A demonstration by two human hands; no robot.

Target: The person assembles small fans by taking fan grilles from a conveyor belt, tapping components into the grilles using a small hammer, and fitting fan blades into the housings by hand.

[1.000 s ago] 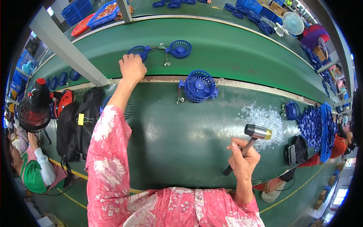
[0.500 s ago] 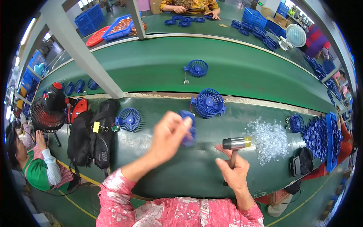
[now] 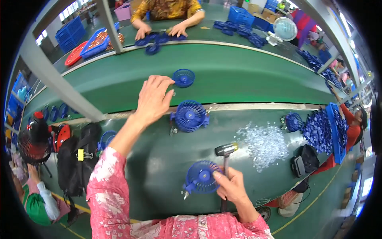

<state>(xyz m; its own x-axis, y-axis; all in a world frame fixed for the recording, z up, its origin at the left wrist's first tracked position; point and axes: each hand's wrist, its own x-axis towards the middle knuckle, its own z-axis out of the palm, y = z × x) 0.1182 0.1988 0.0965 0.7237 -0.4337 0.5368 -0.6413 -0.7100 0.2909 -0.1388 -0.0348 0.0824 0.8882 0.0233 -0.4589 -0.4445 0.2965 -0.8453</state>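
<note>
The right hand (image 3: 235, 187) now grips blue cage (image 3: 197, 175) and hammer (image 3: 226, 149); the left hand (image 3: 153, 97), open, overhangs the conveyor (image 3: 258, 77). Clear pieces (image 3: 264, 145) dot the desk (image 3: 159, 159).

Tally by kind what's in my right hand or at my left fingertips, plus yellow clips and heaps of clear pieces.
Blue fan cages: 2 (held cage, far cage)
Hammer: 1
Yellow clip: 1
Heap of clear pieces: 1
Total: 5

The right hand (image 3: 232, 186) holds a two-faced mallet (image 3: 225, 149) together with a blue fan cage (image 3: 199, 175) over the green workbench (image 3: 157, 167). The left hand (image 3: 155, 97), fingers parted, is beside a second blue cage (image 3: 184, 78) on the conveyor belt (image 3: 254, 79). Clear plastic pieces (image 3: 264, 145) lie scattered rightward.
</note>
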